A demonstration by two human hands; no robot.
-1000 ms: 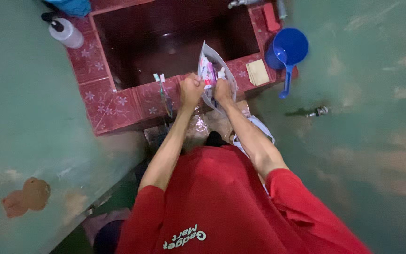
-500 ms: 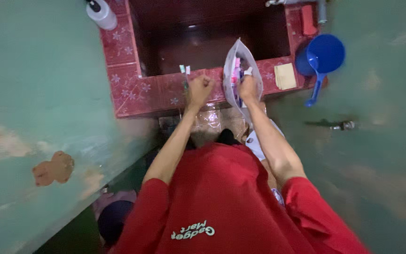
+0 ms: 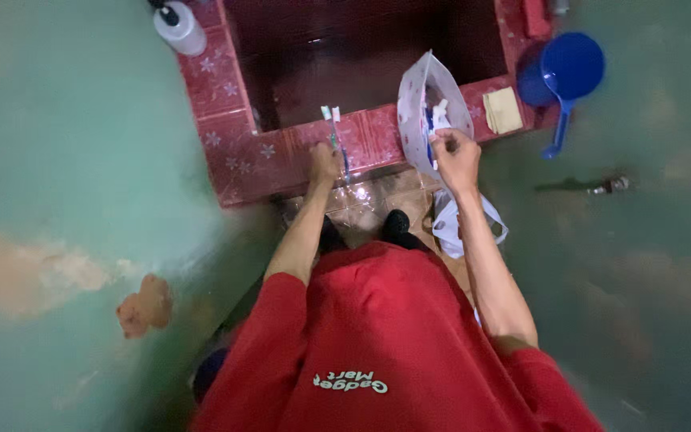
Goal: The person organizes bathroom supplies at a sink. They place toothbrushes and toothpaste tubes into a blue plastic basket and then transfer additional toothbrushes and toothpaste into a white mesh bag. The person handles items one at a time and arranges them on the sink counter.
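— What have your hands got?

— My right hand (image 3: 456, 154) pinches the clear pouch (image 3: 428, 108) of toiletries, upright on the red tiled ledge (image 3: 377, 140). My left hand (image 3: 323, 166) seems closed on the toothbrushes (image 3: 335, 132), lying left of it.

Head view, single camera: worn on the head, aimed steeply downward along the red-shirted torso (image 3: 393, 344). Red-tiled water basin (image 3: 241, 152) is framed at 12 o'clock, blue dipper (image 3: 571, 68) at 1 o'clock, green wall (image 3: 65, 160) at 9 o'clock. Arms are seen at close range. No second view is supplied.
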